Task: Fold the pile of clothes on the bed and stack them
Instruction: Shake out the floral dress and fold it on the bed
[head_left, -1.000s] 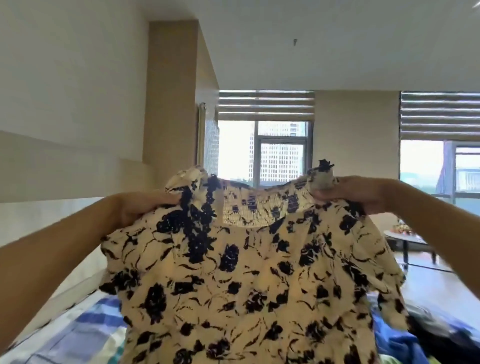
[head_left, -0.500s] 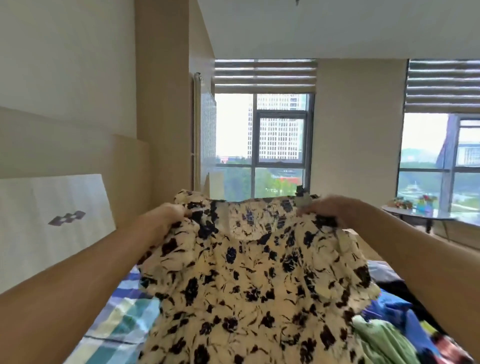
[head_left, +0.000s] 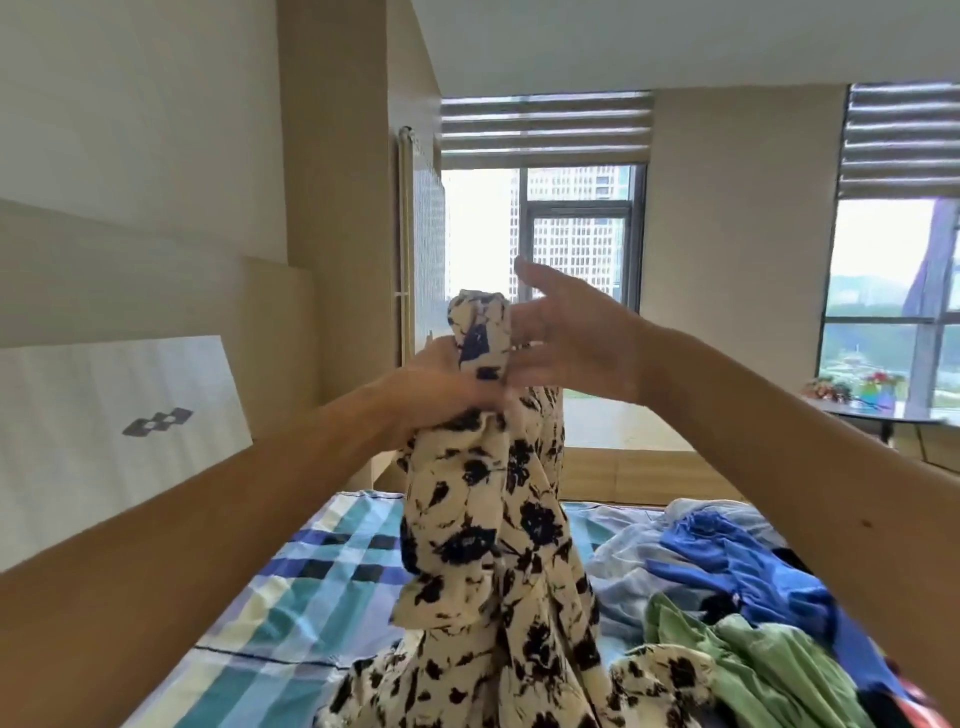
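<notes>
Both hands meet in front of the chest, at the top of the flowered garment (head_left: 488, 545). The left hand (head_left: 447, 387) has its fingers curled round the gathered top edge and carries the whole weight. The right hand (head_left: 566, 343) is spread, its fingers straight, and it lies flat beside the same edge. It seems to touch the cloth, but I cannot tell if the thumb pinches it.

The garment hangs down from the hands as a narrow strip, doubled along its length, and its lower end lies crumpled on the bed (head_left: 311, 597). I judge that the lengthwise fold is in hand and that the cross fold is not yet done.

To the right lies the pile of clothes (head_left: 727, 587), not folded, with a blue piece (head_left: 737, 561) and a green piece (head_left: 769, 660) on top. I see no folded stack.

The next move, I think, calls for lowering the strip onto the bare checked sheet on the left, smoothing it flat, and then folding it across. Thin cloth like this may slip open if only one hand holds it.

Behind the bed there is a window (head_left: 571, 228), and a small table (head_left: 878, 413) stands at the far right.
</notes>
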